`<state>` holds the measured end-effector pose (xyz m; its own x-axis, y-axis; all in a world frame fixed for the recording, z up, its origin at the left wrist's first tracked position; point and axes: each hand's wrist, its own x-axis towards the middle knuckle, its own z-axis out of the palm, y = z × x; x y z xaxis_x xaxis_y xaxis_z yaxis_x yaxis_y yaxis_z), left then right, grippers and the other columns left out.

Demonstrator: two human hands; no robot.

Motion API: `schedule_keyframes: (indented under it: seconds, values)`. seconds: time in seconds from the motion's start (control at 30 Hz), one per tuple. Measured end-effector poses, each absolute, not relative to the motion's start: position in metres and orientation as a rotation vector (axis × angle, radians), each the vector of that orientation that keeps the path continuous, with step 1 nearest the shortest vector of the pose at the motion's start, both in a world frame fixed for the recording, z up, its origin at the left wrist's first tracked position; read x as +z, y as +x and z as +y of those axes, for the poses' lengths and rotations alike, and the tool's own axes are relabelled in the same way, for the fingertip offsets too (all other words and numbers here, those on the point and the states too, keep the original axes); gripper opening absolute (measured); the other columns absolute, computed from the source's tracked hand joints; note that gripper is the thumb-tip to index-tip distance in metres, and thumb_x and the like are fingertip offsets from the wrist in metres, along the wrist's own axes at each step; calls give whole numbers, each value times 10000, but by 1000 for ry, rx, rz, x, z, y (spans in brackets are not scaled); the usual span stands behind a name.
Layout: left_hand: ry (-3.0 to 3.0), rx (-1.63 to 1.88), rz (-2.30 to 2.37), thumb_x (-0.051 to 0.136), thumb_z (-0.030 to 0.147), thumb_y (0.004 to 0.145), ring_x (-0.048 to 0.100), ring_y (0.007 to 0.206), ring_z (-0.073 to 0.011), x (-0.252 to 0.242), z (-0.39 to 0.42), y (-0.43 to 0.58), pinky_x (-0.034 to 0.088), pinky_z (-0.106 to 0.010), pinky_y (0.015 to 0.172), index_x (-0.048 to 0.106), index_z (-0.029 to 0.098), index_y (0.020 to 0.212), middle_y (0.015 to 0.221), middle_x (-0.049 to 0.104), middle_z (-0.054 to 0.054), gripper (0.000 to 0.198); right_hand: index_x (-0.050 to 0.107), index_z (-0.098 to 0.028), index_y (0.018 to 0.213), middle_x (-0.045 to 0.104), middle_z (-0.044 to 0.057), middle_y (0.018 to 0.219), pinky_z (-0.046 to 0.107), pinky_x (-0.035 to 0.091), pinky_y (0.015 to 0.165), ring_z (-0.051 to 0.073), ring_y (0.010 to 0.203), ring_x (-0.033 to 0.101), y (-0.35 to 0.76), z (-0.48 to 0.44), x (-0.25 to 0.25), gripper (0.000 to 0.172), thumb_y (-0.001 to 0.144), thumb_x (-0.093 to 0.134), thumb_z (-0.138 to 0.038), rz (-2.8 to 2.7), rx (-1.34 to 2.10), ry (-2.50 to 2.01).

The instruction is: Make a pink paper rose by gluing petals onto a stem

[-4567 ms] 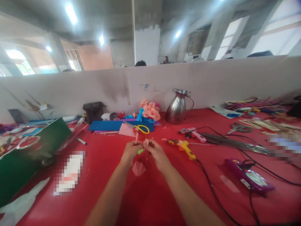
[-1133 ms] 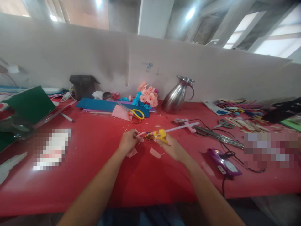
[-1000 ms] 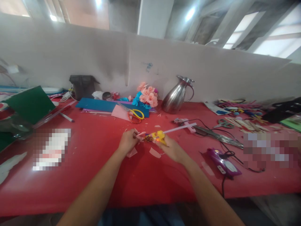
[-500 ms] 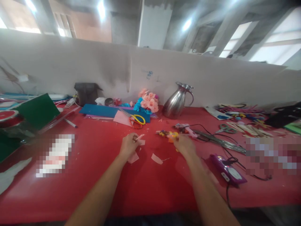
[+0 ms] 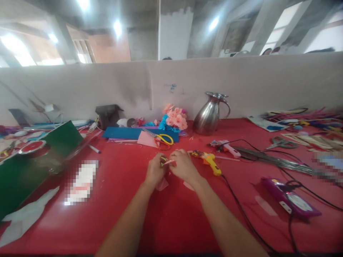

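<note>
My left hand [image 5: 155, 171] and my right hand [image 5: 183, 166] meet over the red table [image 5: 171, 214], both pinched on a small pink paper piece [image 5: 168, 162] with a green bit beside it. A pink scrap [image 5: 162, 184] lies under my left hand. The yellow glue gun [image 5: 209, 161] lies on the table just right of my right hand, its black cord trailing toward me.
Yellow-handled scissors [image 5: 163, 138] lie on pink and blue sheets [image 5: 125, 133] behind my hands. Paper flowers [image 5: 175, 121] and a steel jug [image 5: 211, 114] stand by the partition. A pink glue gun [image 5: 225, 147], a purple power strip [image 5: 291, 201], wires and craft sticks lie at right; a green board [image 5: 32, 160] at left.
My right hand has put the yellow glue gun down on the table at right and come back to my left hand, pinching the pink paper piece. The view has tilted up slightly.
</note>
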<state>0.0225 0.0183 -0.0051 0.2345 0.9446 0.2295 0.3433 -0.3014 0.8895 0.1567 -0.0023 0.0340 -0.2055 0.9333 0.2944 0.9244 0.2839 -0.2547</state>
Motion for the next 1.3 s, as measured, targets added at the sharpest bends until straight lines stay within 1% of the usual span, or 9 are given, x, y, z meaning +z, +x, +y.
schedule_keyframes:
  seconds: [0.1,0.17,0.27,0.4,0.53,0.67,0.93,1.13,1.3]
  values:
    - [1673,1063,1160,605,138,676,573,626,-91,-9,23,25,399,-177,556,542,182,860,733,640,13,200,693,-193,751,672,68,836,318,345,794,202,845,536,162,-2,30,169,764,524,-199,-2104,73,-1641]
    - [1515,1086,1126,635,130,645,577,625,-90,-10,25,27,415,-177,564,535,179,852,736,634,15,235,680,-191,743,682,60,820,323,358,802,199,821,564,166,-2,26,158,753,522,-207,-2026,117,-1600]
    - [1283,1138,979,638,106,629,566,587,-77,-7,27,27,431,-179,569,532,162,818,704,607,20,223,654,-188,743,689,58,822,339,384,810,216,831,589,170,-2,20,161,740,506,-252,-1907,197,-1551]
    - [1160,1164,857,673,115,600,543,538,-61,0,26,25,435,-176,558,542,154,805,663,580,33,246,645,-205,742,688,53,809,350,416,787,230,822,603,172,0,14,194,723,486,-315,-1861,309,-1537]
    - [1155,1138,846,664,118,612,546,518,-68,0,28,26,440,-181,531,531,151,770,638,570,29,209,644,-220,786,693,48,860,355,434,787,237,860,614,171,1,13,230,725,490,-379,-1862,402,-1529]
    - [1224,1163,913,673,102,606,546,562,-61,-4,31,27,438,-161,553,553,142,748,653,572,20,190,652,-224,786,699,42,845,347,452,763,237,834,630,172,1,11,236,709,501,-388,-1837,400,-1556]
    - [1434,1138,1088,619,74,612,525,557,-69,-6,32,26,424,-172,550,612,154,801,671,606,17,206,658,-231,769,711,38,803,315,485,689,227,768,657,173,2,9,233,710,498,-390,-1877,352,-1561]
    - [1697,1086,1177,575,104,625,579,666,-117,8,20,23,435,-195,602,663,170,820,753,666,-12,224,682,-266,859,714,15,888,323,484,763,217,842,653,173,2,12,251,728,480,-337,-1925,320,-1516]
    - [1638,1102,1185,562,90,620,540,597,-96,7,20,25,415,-185,560,662,169,850,726,653,0,263,668,-248,839,708,29,880,329,481,751,223,835,647,175,3,10,244,740,481,-369,-1892,332,-1528]
